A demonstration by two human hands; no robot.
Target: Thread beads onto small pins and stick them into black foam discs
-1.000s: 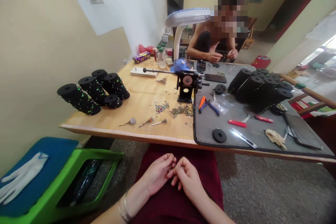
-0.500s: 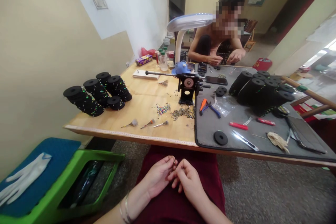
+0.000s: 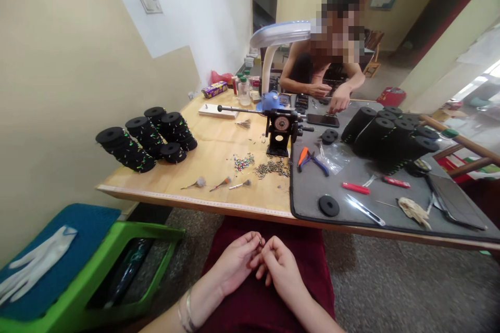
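Observation:
Both my hands rest together in my lap over a dark red cloth [image 3: 269,302], below the table's front edge. My left hand [image 3: 234,260] has its fingers curled, pinching a tiny dark item at the fingertips that is too small to name. My right hand [image 3: 280,266] is curled too, its fingertips touching those of the left. Bangles circle my left wrist [image 3: 186,308]. On the wooden table [image 3: 203,166] in front lie three small tufted sticks [image 3: 219,183] and piles of small metal and coloured bits [image 3: 260,164].
A hand-crank winding device [image 3: 279,130] stands mid-table under a desk lamp [image 3: 279,36]. Black foam rolls [image 3: 144,138] sit left, more [image 3: 390,132] on the grey mat [image 3: 351,187] with pliers [image 3: 308,157], cutters, tweezers. Another person [image 3: 332,67] works at the far end. A green stool [image 3: 89,270] holds a white glove [image 3: 35,265].
My hands stay together in my lap, nearly unmoved. The person at the far end has reached a hand forward onto the mat near the phone.

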